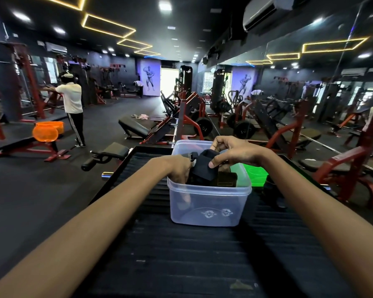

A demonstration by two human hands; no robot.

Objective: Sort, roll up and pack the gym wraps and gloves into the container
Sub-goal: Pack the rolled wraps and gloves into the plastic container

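Note:
A clear plastic container (205, 208) stands on a black ribbed platform (194, 250) in front of me. Dark gym gear lies inside it, including a black rolled item with a yellow-stitched label (225, 178). A black glove or wrap (204, 166) sticks up over the rim. My left hand (180, 168) reaches down into the container at its left side, fingers curled on the dark fabric. My right hand (233, 151) hovers over the container and pinches the top of the same black piece between thumb and fingers.
A green lid or tub (255, 174) lies just right of the container. A black padded bench end (114, 150) and chrome bar sit to the left. A person (72, 106) stands far left near orange baskets (45, 132). Red gym machines fill the room behind.

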